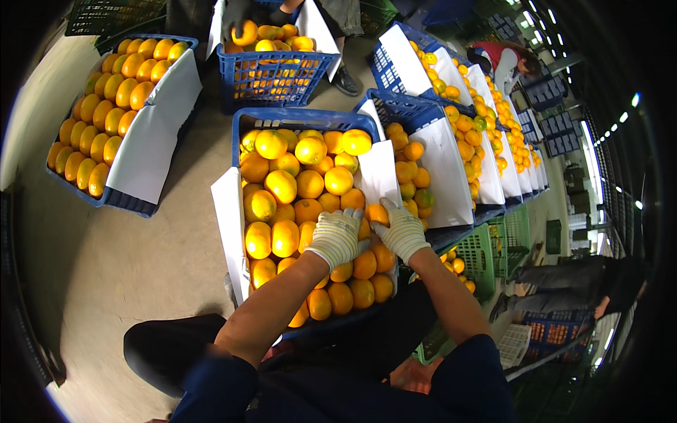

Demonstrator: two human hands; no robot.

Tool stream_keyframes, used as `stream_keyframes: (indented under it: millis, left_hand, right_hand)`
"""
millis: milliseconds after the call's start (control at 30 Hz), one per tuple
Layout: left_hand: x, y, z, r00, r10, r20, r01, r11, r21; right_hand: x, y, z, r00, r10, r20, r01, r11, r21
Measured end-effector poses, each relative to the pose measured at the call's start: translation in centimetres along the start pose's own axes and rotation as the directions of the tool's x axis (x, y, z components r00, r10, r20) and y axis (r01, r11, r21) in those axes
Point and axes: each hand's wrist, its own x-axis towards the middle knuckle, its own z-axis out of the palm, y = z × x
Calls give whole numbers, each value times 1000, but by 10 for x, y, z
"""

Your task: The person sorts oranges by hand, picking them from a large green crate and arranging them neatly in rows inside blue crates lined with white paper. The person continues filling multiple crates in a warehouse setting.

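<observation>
A blue plastic crate (307,113) full of oranges stands before me, lined with white sheets along its sides. The nearer oranges (320,304) sit in neat rows, while those at the far end (311,150) lie more loosely. My left hand (339,236), in a striped knit glove with grey fingertips, reaches over the middle rows, its fingers and thumb around an orange (365,229). At the crate's right side my right hand (402,230), gloved alike, grips another orange (377,213) between thumb and fingers, beside the white liner (382,169). Palms and fruit beneath are hidden.
Another packed crate (127,209) stands left on the concrete floor (201,232). Beyond mine, a person's dark-gloved hand (238,26) holds an orange over a blue crate (272,79). Lined crates (449,143) run along the right, near green crates (476,254). Other people are farther right.
</observation>
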Motion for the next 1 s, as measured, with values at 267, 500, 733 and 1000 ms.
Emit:
stream_keyframes:
  millis: [267, 500, 733, 1000]
  left_hand:
    - [7, -1, 6, 1000, -1, 16, 0, 999, 46]
    - [17, -1, 3, 993, -22, 117, 16, 999, 47]
    - [20, -1, 1, 989, -36, 145, 25, 997, 79]
    - [27, 10, 0, 965, -137, 223, 110, 986, 128]
  right_hand:
    - [42, 2, -8, 931, 0, 364, 75, 979, -192]
    - [68, -11, -6, 785, 105, 611, 103, 950, -296]
    - [74, -4, -31, 996, -26, -83, 39, 986, 160]
    - [18, -18, 53, 929, -178, -325, 264, 934, 243]
